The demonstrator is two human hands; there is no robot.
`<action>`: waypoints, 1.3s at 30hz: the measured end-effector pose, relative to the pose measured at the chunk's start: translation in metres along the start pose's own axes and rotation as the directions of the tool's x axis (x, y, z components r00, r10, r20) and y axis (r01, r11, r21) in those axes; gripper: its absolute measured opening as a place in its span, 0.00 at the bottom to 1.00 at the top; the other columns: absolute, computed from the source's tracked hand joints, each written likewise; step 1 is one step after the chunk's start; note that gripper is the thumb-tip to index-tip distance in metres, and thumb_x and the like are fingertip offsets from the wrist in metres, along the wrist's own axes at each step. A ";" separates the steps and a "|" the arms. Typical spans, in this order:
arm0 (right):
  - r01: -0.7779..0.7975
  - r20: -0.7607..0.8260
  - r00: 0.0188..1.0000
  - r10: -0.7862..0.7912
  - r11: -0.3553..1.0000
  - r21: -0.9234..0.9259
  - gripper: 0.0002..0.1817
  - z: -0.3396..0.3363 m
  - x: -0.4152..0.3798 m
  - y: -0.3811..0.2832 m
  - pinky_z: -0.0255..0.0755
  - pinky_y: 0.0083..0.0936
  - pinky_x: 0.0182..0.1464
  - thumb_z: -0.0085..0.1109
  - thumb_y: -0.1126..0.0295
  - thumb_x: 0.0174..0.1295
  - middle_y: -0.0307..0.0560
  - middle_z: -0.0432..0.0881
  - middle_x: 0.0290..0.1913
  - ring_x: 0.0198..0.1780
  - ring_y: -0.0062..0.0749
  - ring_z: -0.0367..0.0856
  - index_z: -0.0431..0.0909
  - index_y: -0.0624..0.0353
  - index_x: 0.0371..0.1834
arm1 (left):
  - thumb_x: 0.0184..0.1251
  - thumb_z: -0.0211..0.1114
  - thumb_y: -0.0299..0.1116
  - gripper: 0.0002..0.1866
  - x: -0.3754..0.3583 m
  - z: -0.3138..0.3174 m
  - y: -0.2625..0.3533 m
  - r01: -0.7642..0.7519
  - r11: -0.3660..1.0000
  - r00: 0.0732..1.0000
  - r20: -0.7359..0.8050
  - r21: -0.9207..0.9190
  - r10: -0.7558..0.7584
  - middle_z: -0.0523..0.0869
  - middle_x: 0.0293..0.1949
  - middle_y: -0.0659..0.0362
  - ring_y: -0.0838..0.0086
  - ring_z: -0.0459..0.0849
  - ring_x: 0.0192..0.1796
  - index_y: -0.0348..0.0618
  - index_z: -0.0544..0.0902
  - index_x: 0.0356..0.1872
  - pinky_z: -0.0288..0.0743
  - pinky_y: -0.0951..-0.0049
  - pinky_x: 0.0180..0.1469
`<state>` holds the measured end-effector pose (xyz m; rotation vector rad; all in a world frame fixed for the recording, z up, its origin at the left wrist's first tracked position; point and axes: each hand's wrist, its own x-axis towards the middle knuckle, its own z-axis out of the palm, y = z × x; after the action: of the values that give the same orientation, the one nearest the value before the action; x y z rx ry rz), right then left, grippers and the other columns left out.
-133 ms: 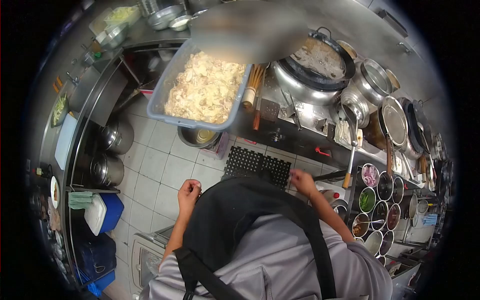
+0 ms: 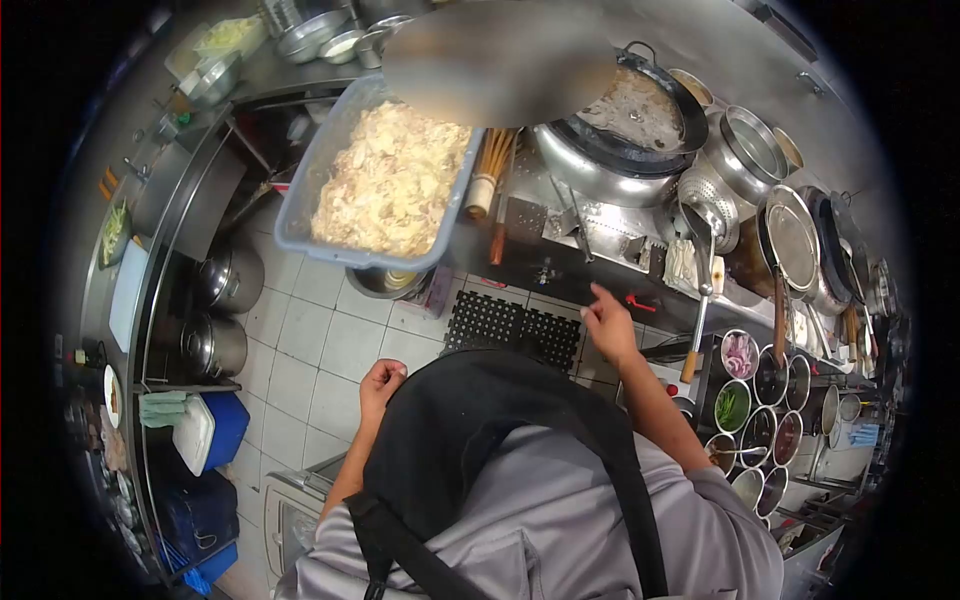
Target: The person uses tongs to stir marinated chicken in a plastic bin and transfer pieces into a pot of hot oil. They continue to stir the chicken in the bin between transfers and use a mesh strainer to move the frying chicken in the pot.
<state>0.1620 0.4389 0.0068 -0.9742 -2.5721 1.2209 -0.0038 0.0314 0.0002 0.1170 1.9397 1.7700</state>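
Observation:
My left hand (image 2: 381, 383) hangs beside the black apron (image 2: 455, 420), its fingers curled in and no object showing in them. Out in front of the stove edge is my right hand (image 2: 610, 325), empty, with the index finger stretched forward and the thumb apart. The nearest things to it are a red lever (image 2: 640, 303) and a metal valve (image 2: 544, 272) on the stove front; it appears to touch neither. On the stove sits a dark wok (image 2: 640, 115) of bubbling liquid. To its left stands a grey-blue tub (image 2: 365, 258) full of pale battered pieces.
A bamboo brush (image 2: 482, 190) lies between tub and wok. At right are a long-handled ladle (image 2: 703, 265), round strainers (image 2: 795, 240) and several ingredient pots (image 2: 734, 405). Steel pots (image 2: 230, 280) and a blue cooler (image 2: 225, 430) stand at left. A black mat (image 2: 515, 330) covers some floor tiles.
My right hand has moved forward toward the stove front, its index finger now extended. My left hand has barely moved. The view has shifted slightly.

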 end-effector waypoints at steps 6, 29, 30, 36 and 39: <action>0.127 -0.087 0.983 -0.162 0.941 -0.313 0.24 -0.043 0.113 0.001 0.75 0.48 0.51 0.63 0.59 0.61 0.63 0.79 0.47 0.49 0.61 0.80 0.70 0.63 0.54 | 0.70 0.64 0.27 0.03 0.051 0.080 0.028 -0.038 0.997 0.998 -0.040 0.064 0.041 0.78 0.28 0.69 0.88 0.72 0.29 0.38 0.80 0.38 0.66 0.84 0.32; 0.016 0.179 0.981 0.070 0.899 -0.439 0.24 -0.050 0.118 0.011 0.75 0.54 0.48 0.61 0.64 0.55 0.71 0.83 0.38 0.42 0.69 0.82 0.67 0.68 0.50 | 0.68 0.65 0.29 0.05 0.110 0.110 0.040 0.074 0.994 0.997 0.000 -0.086 -0.074 0.79 0.28 0.68 0.85 0.73 0.29 0.39 0.79 0.38 0.67 0.82 0.32; 0.029 0.189 0.980 0.063 0.893 -0.449 0.24 -0.047 0.117 0.018 0.75 0.54 0.48 0.61 0.64 0.55 0.71 0.83 0.38 0.42 0.69 0.82 0.67 0.68 0.50 | 0.68 0.65 0.29 0.05 0.111 0.107 0.042 0.076 0.992 0.997 -0.012 -0.101 -0.077 0.79 0.28 0.68 0.85 0.73 0.29 0.39 0.79 0.38 0.67 0.82 0.32; 0.051 0.133 0.991 0.007 0.902 -0.429 0.25 -0.052 0.079 0.038 0.70 0.61 0.43 0.55 0.68 0.60 0.74 0.81 0.35 0.38 0.74 0.79 0.61 0.57 0.59 | 0.68 0.63 0.29 0.04 0.116 0.074 0.052 0.079 0.982 0.997 0.021 -0.172 -0.076 0.79 0.26 0.64 0.81 0.77 0.25 0.40 0.79 0.39 0.70 0.79 0.28; -0.072 0.119 0.984 0.133 0.904 -0.421 0.26 -0.062 0.048 0.061 0.73 0.52 0.44 0.56 0.69 0.61 0.73 0.80 0.38 0.41 0.71 0.80 0.62 0.56 0.62 | 0.67 0.63 0.29 0.04 0.120 0.046 0.054 0.120 0.975 0.989 -0.067 -0.185 -0.134 0.81 0.28 0.64 0.80 0.79 0.28 0.41 0.79 0.38 0.73 0.78 0.29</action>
<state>0.1777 0.5367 -0.0033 -1.1450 -3.0089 0.7976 -0.1029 0.1282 0.0139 -0.1392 1.7860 1.8793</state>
